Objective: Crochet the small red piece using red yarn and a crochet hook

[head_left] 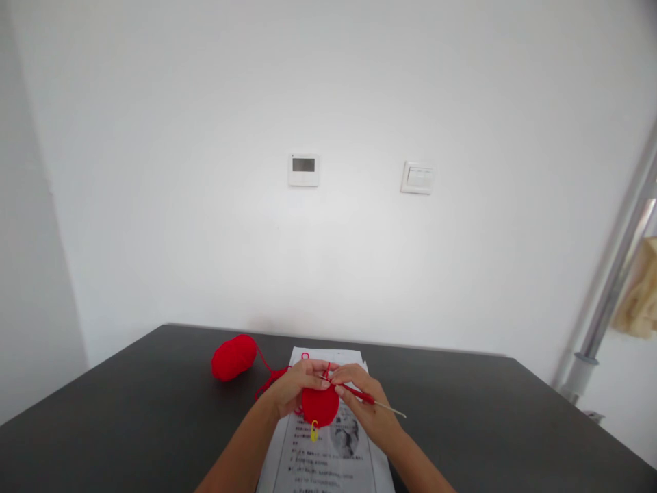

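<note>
Between my hands is a round red crochet piece [321, 408], with a yellow stitch marker [314, 431] hanging from its lower edge. My left hand [302, 383] pinches the top edge of the piece between thumb and fingers, and red yarn runs up by its index finger. My right hand [362, 394] grips a crochet hook [367, 397] with a red handle and a pale metal end pointing down to the right. The hook's tip meets the work near my left fingertips; the exact stitch is too small to make out.
Printed sheets of paper [318, 472] lie under my hands on the dark table [462, 418]. A red yarn ball [233, 357] rests to the left, its strand leading to loose red yarn [269, 383] beside my left hand. A white wall [205, 239] rises behind the table.
</note>
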`<state>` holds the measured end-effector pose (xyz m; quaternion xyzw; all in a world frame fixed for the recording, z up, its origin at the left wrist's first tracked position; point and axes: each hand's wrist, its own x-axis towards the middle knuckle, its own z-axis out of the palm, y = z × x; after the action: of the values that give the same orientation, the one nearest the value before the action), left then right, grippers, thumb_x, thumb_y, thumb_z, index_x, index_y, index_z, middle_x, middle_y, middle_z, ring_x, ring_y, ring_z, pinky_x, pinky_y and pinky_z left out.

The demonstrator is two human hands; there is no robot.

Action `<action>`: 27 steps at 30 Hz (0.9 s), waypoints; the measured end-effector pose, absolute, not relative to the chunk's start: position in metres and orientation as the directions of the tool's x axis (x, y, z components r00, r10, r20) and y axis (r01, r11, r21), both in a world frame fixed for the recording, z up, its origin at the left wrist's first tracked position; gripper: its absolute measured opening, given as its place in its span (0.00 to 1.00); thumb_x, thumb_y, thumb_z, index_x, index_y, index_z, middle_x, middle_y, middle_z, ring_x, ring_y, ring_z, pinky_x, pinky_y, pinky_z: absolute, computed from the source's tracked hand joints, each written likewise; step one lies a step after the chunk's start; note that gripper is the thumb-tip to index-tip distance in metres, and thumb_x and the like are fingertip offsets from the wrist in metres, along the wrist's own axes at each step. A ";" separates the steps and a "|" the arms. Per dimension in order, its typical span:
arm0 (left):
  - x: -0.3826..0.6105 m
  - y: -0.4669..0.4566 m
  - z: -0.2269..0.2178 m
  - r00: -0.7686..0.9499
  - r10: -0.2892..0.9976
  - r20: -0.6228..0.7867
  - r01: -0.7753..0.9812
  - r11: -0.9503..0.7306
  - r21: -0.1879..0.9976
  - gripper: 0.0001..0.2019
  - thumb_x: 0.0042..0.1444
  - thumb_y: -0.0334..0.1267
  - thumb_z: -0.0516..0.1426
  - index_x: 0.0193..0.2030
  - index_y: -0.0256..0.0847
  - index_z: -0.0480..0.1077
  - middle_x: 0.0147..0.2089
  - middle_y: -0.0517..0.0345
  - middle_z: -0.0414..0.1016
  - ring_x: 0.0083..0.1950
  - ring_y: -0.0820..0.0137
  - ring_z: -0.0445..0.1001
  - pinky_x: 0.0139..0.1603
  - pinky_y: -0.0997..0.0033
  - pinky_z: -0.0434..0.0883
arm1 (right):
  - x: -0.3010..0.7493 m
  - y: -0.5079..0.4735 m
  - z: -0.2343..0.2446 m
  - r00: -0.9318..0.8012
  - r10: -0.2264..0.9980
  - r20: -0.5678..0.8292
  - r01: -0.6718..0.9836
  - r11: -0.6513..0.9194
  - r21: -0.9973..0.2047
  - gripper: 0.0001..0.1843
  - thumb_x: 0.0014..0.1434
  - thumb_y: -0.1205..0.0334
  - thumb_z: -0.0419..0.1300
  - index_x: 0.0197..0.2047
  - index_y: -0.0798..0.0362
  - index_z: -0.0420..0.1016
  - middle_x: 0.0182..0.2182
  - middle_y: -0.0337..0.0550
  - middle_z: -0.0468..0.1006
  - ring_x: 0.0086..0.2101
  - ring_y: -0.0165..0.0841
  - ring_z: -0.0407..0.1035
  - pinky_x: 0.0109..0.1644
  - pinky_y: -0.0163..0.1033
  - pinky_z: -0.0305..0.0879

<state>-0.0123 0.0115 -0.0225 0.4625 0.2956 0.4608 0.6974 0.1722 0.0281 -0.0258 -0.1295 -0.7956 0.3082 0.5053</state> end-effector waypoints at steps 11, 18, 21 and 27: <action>-0.006 0.015 -0.025 0.239 0.971 0.006 -0.397 0.092 0.913 0.23 0.37 0.29 0.65 0.45 0.34 0.73 0.32 0.52 0.76 0.29 0.72 0.72 0.31 0.75 0.63 | 0.174 0.030 -0.025 -0.445 0.496 0.746 -0.085 0.805 -0.587 0.08 0.58 0.66 0.56 0.39 0.48 0.75 0.39 0.45 0.76 0.42 0.36 0.69 0.49 0.43 0.65; -0.014 0.017 -0.022 0.225 0.974 0.028 -0.433 0.075 0.898 0.21 0.37 0.29 0.64 0.43 0.33 0.73 0.26 0.56 0.72 0.24 0.75 0.68 0.27 0.75 0.61 | 0.173 0.025 -0.023 -0.426 0.707 0.565 -0.151 0.560 -0.815 0.09 0.58 0.57 0.58 0.37 0.52 0.76 0.37 0.47 0.78 0.40 0.38 0.72 0.47 0.44 0.67; -0.014 0.019 -0.025 0.256 0.965 0.055 -0.461 0.073 0.884 0.21 0.38 0.30 0.64 0.43 0.32 0.73 0.27 0.54 0.73 0.26 0.72 0.70 0.29 0.73 0.62 | 0.169 0.023 -0.021 -0.447 0.781 0.435 -0.280 0.340 -0.898 0.13 0.56 0.52 0.59 0.34 0.54 0.74 0.35 0.47 0.78 0.38 0.39 0.73 0.46 0.46 0.68; -0.018 0.023 -0.033 0.357 0.929 0.093 -0.510 0.110 0.853 0.20 0.38 0.29 0.63 0.43 0.33 0.72 0.31 0.51 0.75 0.29 0.70 0.72 0.31 0.72 0.64 | 0.172 0.021 -0.014 -0.518 0.760 0.391 -0.343 0.235 -0.910 0.14 0.54 0.51 0.61 0.33 0.54 0.74 0.34 0.46 0.78 0.40 0.40 0.73 0.49 0.48 0.67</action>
<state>-0.0179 0.0234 -0.0334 0.4283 0.2451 0.5113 0.7036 0.1724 0.0212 -0.0141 -0.1644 -0.6352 0.5963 0.4625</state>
